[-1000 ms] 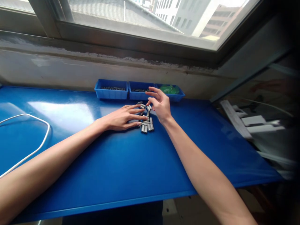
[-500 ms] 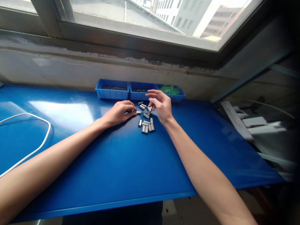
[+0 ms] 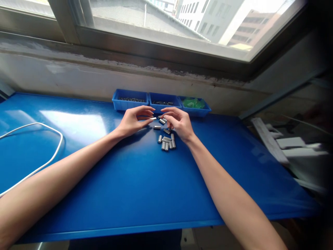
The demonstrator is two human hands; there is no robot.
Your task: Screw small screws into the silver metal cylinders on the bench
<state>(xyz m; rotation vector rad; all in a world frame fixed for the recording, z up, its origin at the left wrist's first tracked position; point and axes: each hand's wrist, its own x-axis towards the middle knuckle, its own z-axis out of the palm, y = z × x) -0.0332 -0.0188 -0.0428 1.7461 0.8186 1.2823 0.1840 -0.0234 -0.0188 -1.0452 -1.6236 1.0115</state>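
Several small silver metal cylinders lie in a loose cluster on the blue table. My left hand hovers just above the table left of the cluster, its thumb and fingers pinched on one silver cylinder. My right hand is right of it, fingers curled in a pinch over another small cylinder. The two hands' fingertips almost meet above the pile.
Three blue bins stand in a row at the table's back edge: the left bin and middle bin hold small dark parts, the right bin green pieces. A white cable loops at the left. White profiles lie beyond the right edge.
My left hand went from lying flat on the cylinders to a pinch, and lifted one cylinder. My right hand closed in toward it. The view shifted slightly.
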